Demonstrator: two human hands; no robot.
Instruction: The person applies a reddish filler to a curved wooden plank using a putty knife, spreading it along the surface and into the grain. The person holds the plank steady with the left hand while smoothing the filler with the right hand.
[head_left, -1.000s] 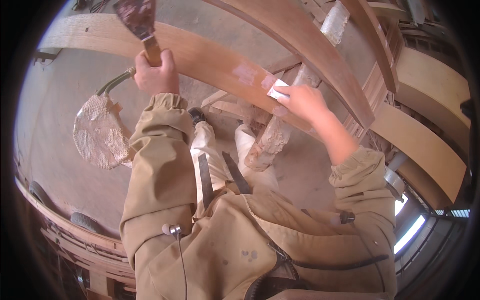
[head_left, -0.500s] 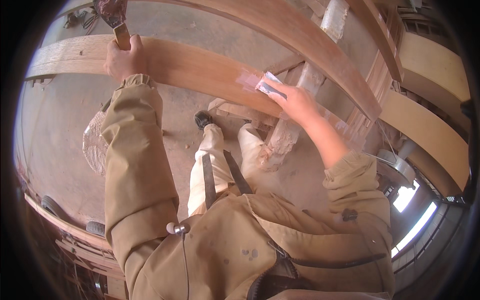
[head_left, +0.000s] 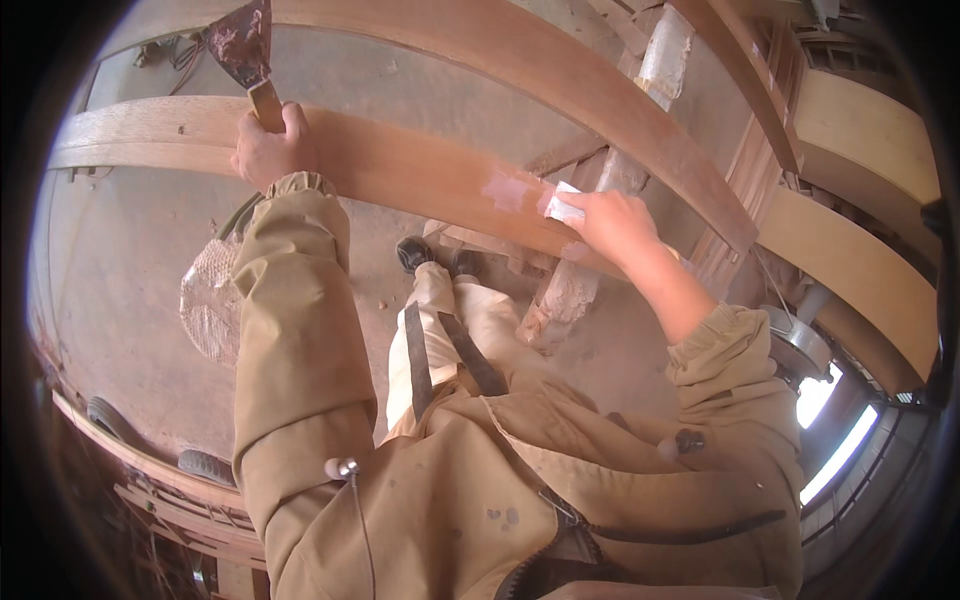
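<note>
The fingers of the right hand (head_left: 614, 226) are closed on a small white flat tool (head_left: 565, 203), which I see at the curved board (head_left: 400, 168), just right of a pink patch (head_left: 506, 190). At left, the left hand (head_left: 271, 155) grips a putty knife (head_left: 243, 48), blade toward the far side.

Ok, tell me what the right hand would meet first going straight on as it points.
The right hand, white tool leading, would probably meet the pink patch on the beam first; depth is unclear.

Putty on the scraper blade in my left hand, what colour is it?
The putty is dull pinkish-brown, seen best in the head view.
</note>
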